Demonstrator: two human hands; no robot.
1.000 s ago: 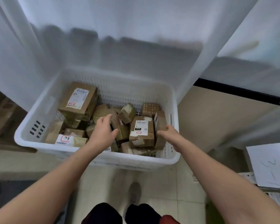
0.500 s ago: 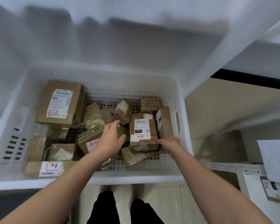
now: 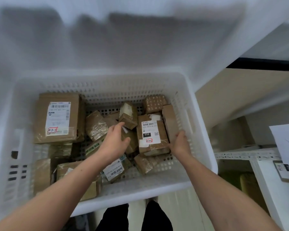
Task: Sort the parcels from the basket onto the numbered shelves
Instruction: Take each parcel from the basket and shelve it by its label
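White blur hides whatever stands behind the basket [image 3: 187, 104]. Between the hands lies a parcel [image 3: 151, 133] marked 3-3-6; the right hand [image 3: 179, 144] cups its near corner, the left hand [image 3: 113, 142] hovers open, covering smaller boxes.

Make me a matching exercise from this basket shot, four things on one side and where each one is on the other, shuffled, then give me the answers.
Things:
1. parcel marked 3-3-5
2. parcel marked 3-3-6
3. spotted box
4. right hand

Places:
A. far right corner of the white basket
B. far left of the basket
C. at the right edge of the 010 parcel
D. between the left hand and the right hand

Pairs: 1-B, 2-D, 3-A, 4-C
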